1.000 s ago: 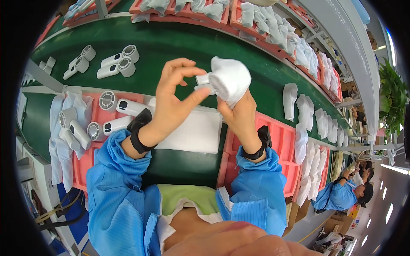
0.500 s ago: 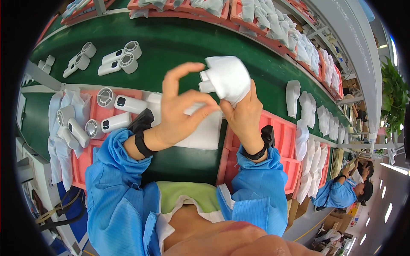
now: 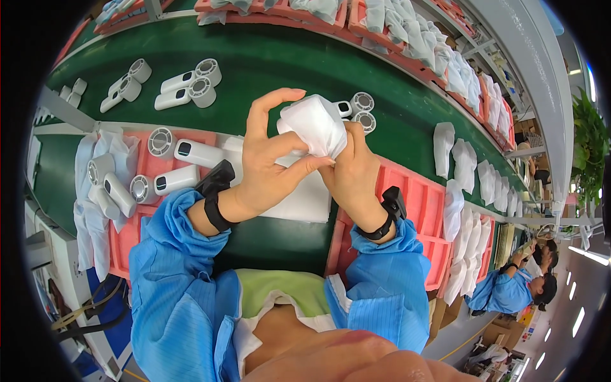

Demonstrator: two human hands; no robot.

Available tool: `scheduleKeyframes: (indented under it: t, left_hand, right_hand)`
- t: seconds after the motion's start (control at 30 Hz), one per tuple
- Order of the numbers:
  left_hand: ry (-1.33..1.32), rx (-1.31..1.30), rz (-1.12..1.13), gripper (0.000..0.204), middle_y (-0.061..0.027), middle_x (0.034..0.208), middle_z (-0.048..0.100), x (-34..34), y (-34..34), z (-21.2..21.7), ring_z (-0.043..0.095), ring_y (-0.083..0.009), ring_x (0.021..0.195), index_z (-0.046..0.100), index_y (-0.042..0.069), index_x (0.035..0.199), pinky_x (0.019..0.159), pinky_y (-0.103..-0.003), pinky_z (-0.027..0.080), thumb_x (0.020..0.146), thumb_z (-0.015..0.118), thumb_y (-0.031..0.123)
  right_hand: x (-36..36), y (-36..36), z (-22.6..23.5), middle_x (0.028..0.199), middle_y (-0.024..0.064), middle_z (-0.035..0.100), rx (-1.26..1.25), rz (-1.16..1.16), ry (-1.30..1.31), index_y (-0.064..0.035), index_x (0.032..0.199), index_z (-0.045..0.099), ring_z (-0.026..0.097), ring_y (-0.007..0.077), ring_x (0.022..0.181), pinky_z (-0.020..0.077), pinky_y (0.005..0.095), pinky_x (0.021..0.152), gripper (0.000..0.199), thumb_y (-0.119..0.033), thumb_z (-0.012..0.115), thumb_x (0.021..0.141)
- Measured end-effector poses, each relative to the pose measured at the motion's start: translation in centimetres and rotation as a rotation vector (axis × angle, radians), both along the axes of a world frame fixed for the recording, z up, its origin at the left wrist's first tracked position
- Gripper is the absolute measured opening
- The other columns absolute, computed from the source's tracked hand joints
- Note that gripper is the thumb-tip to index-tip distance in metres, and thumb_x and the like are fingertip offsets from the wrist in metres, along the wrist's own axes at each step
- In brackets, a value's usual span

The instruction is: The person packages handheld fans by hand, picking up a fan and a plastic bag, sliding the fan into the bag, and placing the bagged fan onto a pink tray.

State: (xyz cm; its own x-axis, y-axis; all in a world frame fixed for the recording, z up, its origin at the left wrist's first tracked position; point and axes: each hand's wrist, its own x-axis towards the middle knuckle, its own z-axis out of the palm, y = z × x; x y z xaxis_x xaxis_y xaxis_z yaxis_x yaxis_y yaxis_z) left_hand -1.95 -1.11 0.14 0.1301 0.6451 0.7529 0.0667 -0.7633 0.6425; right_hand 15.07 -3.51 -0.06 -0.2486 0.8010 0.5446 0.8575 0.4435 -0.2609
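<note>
Head view. Principal item: one wrapped piece (image 3: 313,126), held up over the far edge of the near bench, between our two hands. Covering white, thin and soft, slightly translucent, drawn round a bulky end; top rounded, facets and shallow creases running down the sides, lower edge gathered and puckered. The contents are hidden by the wrap.

Left hand (image 3: 275,162): index finger raised and arched at the piece's upper left, another finger bent against the wrap, thumb stretched along the lower edge to just beside the other hand. We cannot tell whether finger and thumb pinch the material. Right hand (image 3: 355,172): closed on the piece from the lower right, its fingers partly hidden by the wrap. Each wrist carries a black band (image 3: 219,213); sleeves (image 3: 172,254) blue.

Beyond the piece, on a green surface (image 3: 254,57): a pair of white devices (image 3: 363,102) with round, ringed heads, partly covered by our right hand. Farther left, another pair (image 3: 172,99) of like form.

Below our left forearm's side: a pink tray (image 3: 121,248) bearing white devices with dark oval windows. Between our forearms: white sheets (image 3: 299,204), lying flat. Right: a second pink tray (image 3: 410,181), divided into compartments; near it, a row of white-wrapped pieces (image 3: 444,149) on the green surface. Far right: a co-worker (image 3: 506,293) in blue.
</note>
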Motion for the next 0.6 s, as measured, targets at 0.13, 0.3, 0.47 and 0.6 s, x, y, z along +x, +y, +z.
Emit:
scheduleKeyframes:
  t: [0.13, 0.3, 0.47, 0.6]
  left_hand:
    - [0.169, 0.147, 0.203, 0.02, -0.0111, 0.122, 0.054, 0.2, 0.0, 0.8, 0.052, -0.0291, 0.113, 0.068, 0.006, 0.079, 0.09, -0.037, 0.044, 0.068, 0.084, 0.013]
    - [-0.009, -0.099, 0.228, 0.014, -0.0086, 0.116, 0.058, -0.1, 3.2, 0.4, 0.057, -0.0267, 0.106, 0.068, 0.007, 0.078, 0.086, -0.032, 0.045, 0.071, 0.08, 0.01]
    - [0.232, -0.293, -0.075, 0.018, -0.0094, 0.106, 0.058, 2.0, 4.3, -3.2, 0.061, -0.0279, 0.089, 0.065, 0.008, 0.08, 0.077, -0.033, 0.048, 0.072, 0.08, 0.015]
    - [0.678, -0.358, -0.247, 0.025, -0.0092, 0.092, 0.057, 5.3, 1.0, -5.1, 0.062, -0.0276, 0.08, 0.061, 0.008, 0.085, 0.067, -0.038, 0.049, 0.072, 0.08, 0.017]
  right_hand:
    - [1.1, 0.3, 0.1, 0.104, 0.0149, 0.057, -0.069, -0.084, 0.19, 0.0013, 0.11, 0.055, 0.065, 0.0303, 0.083, 0.0514, 0.0367, 0.062, 0.047, -0.009, 0.077, 0.069]
    - [4.2, 0.5, 1.3, 0.101, 0.0126, 0.065, -0.414, 0.244, 0.512, 0.0009, 0.117, 0.056, 0.065, 0.0214, 0.083, 0.0517, 0.0343, 0.072, 0.04, -0.009, 0.071, 0.081]
    - [15.0, 7.6, -2.2, 0.108, 0.0227, 0.064, -0.387, -0.275, 0.445, 0.0014, 0.116, 0.056, 0.065, 0.0356, 0.094, 0.052, 0.0391, 0.076, 0.039, -0.016, 0.069, 0.083]
    - [22.7, 9.6, -8.2, 0.115, 0.0231, 0.061, -0.301, -0.844, -0.107, 0.0026, 0.118, 0.056, 0.065, 0.0356, 0.098, 0.052, 0.0439, 0.081, 0.046, -0.016, 0.071, 0.079]
